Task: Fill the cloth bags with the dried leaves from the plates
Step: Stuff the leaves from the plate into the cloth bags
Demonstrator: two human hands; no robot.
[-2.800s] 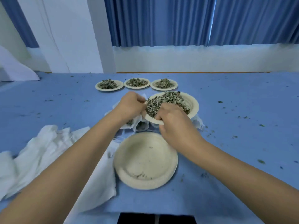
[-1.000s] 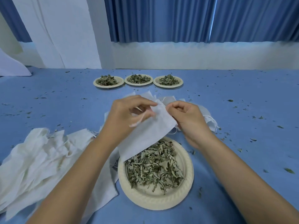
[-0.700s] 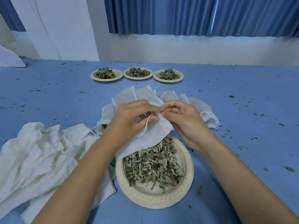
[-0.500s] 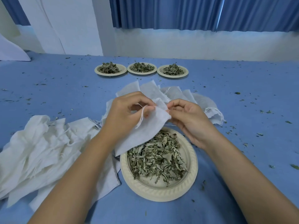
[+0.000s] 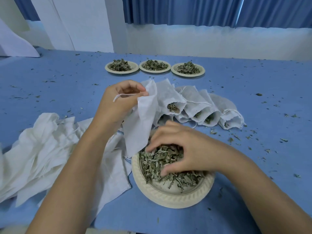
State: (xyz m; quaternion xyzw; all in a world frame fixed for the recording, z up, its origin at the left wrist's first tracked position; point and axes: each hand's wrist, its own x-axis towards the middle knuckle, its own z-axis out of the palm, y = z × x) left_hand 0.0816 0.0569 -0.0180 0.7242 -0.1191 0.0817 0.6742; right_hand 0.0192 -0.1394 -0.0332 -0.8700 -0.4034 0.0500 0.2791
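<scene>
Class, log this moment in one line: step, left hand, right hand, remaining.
step: gathering handful | left hand: pinches cloth bag at mouth | right hand: curled into dried leaves on near plate | remaining: three far plates full

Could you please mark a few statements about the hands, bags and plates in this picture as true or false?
1. The left hand holds a white cloth bag. True.
2. The right hand holds a bag too. False: its fingers curl into the dried leaves on the near plate.
3. Three far plates of leaves stand in a row. True.
4. The row of bags behind the near plate is empty. False: leaves show in several mouths.
</scene>
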